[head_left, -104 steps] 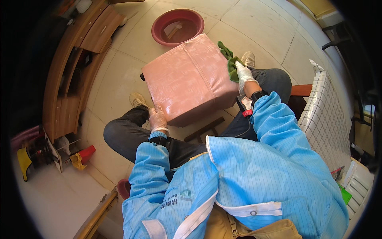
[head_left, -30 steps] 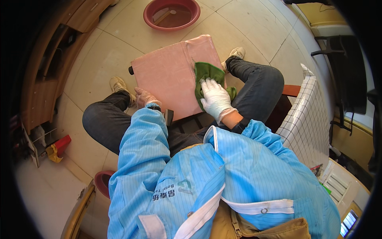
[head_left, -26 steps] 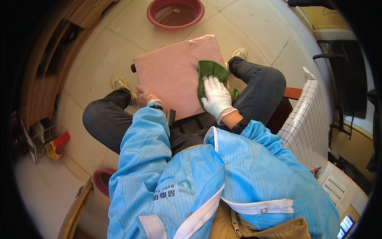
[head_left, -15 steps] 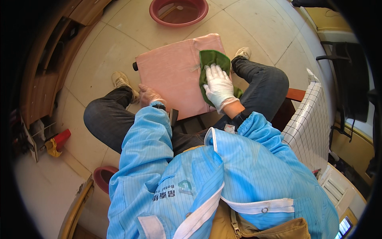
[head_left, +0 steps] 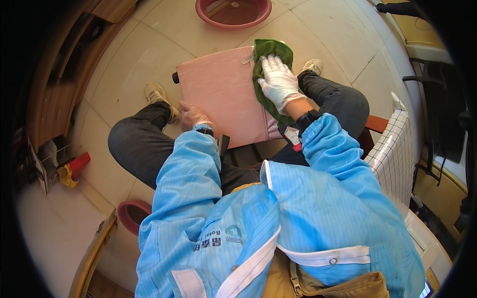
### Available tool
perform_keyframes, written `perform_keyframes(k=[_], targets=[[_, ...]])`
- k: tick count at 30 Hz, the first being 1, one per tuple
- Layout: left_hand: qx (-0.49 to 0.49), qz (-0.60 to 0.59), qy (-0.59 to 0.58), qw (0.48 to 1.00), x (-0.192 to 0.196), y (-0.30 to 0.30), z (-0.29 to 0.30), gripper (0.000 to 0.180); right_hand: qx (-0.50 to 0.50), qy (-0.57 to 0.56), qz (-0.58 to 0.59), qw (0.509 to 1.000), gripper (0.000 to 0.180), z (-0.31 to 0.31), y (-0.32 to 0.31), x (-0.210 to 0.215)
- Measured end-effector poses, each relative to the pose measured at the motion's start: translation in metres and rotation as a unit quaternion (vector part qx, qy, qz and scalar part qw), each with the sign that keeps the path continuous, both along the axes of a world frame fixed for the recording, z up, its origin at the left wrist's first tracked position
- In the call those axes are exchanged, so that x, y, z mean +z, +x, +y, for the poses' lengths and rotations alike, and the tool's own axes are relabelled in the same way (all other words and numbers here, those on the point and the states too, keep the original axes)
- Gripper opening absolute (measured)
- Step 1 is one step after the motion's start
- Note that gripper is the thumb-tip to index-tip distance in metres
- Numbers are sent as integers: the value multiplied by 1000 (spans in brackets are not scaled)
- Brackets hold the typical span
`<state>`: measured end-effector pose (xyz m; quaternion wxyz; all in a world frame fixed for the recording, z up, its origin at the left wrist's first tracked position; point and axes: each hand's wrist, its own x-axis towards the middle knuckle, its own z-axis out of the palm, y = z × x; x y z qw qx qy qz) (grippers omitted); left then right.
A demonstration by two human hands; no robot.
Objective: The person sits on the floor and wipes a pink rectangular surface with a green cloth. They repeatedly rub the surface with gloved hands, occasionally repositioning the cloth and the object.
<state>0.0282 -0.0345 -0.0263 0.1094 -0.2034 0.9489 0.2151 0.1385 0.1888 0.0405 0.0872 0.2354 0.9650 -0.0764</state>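
A pink case [head_left: 218,99], by its look a suitcase, lies flat between my knees, with black wheel-like pieces showing at its left corners. My left hand [head_left: 193,116], in a clear glove, grips its left edge near the lower corner; some fingers are hidden. Over on the right side, my right hand [head_left: 279,82], in a white glove, lies flat on a green cloth [head_left: 272,47] with its fingers stretched out. The cloth is spread along the case's right edge and covers part of that side. Some wrinkled pink surface shows below the cloth.
A red basin [head_left: 233,22] with liquid stands on the tiled floor beyond the case; another basin [head_left: 134,216] is at lower left. Wooden cabinets [head_left: 54,99] line the left side. A checked white cloth [head_left: 392,149] hangs at right, near a black chair [head_left: 437,104].
My right hand and the green cloth have slid away from me and slightly right, toward the case's far right corner. The left hand keeps its hold. The whole view has shifted a little.
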Motion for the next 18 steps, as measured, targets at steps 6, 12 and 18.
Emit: perform_keyframes(k=[6,12,18], targets=[[-1,-22,3,1000,11,-1,3,69,4,17,26,1000,73,14,-24,-3],[-6,-1,13,1000,2,1,0,67,4,42,50,998,72,16,-30,-14],[-16,-10,23,1000,-3,-1,0,65,9,56,72,996,73,-5,-14,-7]])
